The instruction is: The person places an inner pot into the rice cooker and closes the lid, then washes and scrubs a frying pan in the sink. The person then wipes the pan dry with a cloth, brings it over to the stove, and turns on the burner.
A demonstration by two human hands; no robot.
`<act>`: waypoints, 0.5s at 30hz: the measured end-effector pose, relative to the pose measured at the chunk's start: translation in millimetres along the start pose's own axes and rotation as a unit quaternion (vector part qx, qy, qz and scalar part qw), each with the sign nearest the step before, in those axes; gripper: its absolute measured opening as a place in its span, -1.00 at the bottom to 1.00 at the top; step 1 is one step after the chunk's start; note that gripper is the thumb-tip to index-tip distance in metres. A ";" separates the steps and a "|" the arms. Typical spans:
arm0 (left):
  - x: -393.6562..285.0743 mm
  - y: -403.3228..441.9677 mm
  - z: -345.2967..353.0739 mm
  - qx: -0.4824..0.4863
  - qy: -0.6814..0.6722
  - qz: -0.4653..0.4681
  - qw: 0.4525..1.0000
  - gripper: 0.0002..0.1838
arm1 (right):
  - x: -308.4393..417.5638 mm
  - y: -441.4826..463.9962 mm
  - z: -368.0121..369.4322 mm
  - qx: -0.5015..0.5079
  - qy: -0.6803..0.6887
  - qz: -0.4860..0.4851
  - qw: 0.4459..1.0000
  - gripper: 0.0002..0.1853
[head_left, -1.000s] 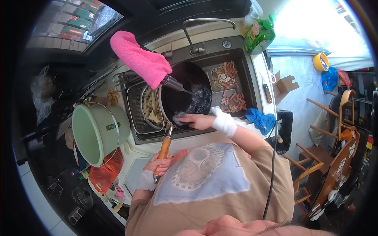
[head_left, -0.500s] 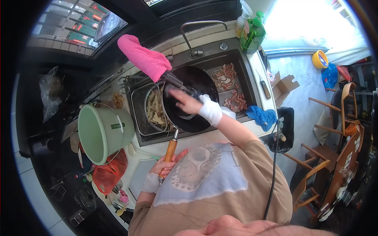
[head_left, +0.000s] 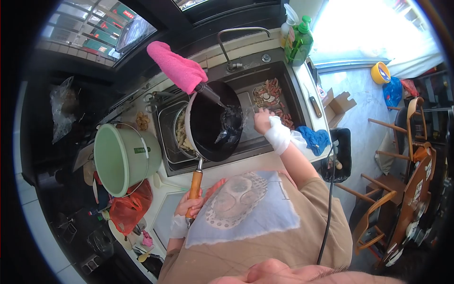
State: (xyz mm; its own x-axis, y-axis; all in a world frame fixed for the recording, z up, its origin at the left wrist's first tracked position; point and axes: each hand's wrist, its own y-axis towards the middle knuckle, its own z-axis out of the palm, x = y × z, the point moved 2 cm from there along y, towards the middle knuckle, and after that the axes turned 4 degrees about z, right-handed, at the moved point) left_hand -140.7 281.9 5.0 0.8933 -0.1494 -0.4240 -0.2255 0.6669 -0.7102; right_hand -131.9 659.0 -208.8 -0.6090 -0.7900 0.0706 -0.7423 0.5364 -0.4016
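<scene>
My left hand (head_left: 190,204) is wrapped round the wooden handle (head_left: 195,185) of a black wok (head_left: 203,125), which is tilted over the sink (head_left: 250,139). Water from a dark spout under a pink cloth (head_left: 177,68) runs into the wok. To the right of the wok's rim, my right hand (head_left: 262,120) is over the sink with its fingers curled; what it holds, if anything, is too small to name. Pinkish pieces (head_left: 269,92) lie in the sink basin beyond it. A wire basket (head_left: 170,135) with pale food is partly hidden behind the wok.
A green bucket (head_left: 120,158) and a red bag (head_left: 131,208) are at the left. Green soap bottle (head_left: 299,45), knife (head_left: 315,106) and blue cloth (head_left: 313,140) lie around the sink's right side. Faucet (head_left: 231,59) stands behind. Wooden chairs (head_left: 373,208) are at the far right.
My right hand has moved from inside the wok to the right, out past its rim. The wok has tilted and shifted slightly. My left hand has stayed on the handle.
</scene>
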 end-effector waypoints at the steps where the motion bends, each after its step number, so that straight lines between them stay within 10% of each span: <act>1: 2.2 -2.6 0.3 -0.007 -0.006 0.009 1.000 -0.71 | 5.8 -1.9 -19.0 -0.022 0.139 -0.032 0.990 -0.72; 6: 17.6 -16.6 -4.1 -0.038 0.072 0.071 0.994 -0.70 | 52.0 19.3 -42.2 0.013 0.586 -0.061 0.808 -0.65; 15: 42.3 -40.4 -0.4 -0.095 0.133 0.146 0.976 -0.57 | -19.2 51.5 -38.1 -0.075 0.321 -0.012 0.944 -0.58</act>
State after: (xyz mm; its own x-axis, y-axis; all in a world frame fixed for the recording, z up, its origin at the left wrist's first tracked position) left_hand -94.0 248.3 15.5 0.6527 -0.1741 -0.7373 -0.5465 0.5658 -0.6174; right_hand -169.0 713.0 -196.0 -0.5989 -0.4856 0.6368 -0.7603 0.5946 -0.2617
